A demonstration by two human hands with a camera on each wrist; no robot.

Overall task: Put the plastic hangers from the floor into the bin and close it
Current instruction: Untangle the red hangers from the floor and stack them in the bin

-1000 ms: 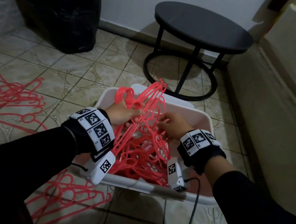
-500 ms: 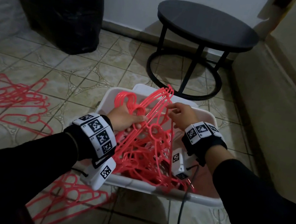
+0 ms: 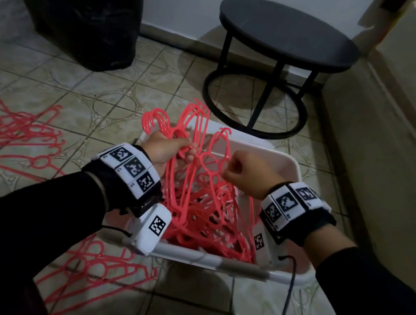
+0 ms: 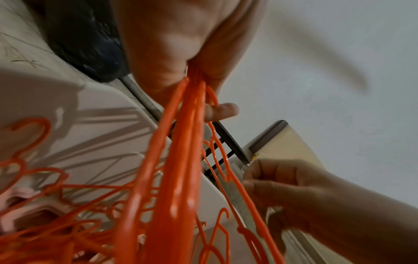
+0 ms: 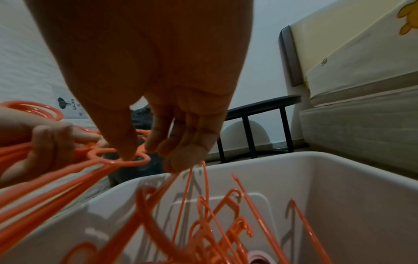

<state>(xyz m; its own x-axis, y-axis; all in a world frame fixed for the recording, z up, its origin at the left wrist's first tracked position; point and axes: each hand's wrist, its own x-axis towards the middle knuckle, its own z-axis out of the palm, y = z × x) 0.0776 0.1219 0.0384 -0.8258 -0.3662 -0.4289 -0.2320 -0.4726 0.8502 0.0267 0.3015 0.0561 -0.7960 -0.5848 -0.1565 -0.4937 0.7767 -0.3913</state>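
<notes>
Black long sleeves (image 3: 14, 222), black wristbands (image 3: 112, 185) bearing white square-coded marker blocks (image 3: 132, 165), trailing black cable (image 3: 285, 305)

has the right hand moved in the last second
Yes. The right hand has risen from down among the hangers to above the bin's far rim.

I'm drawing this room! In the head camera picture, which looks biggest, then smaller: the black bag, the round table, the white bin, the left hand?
Black bag, then round table and white bin, too close to rank. Smallest: left hand.
</notes>
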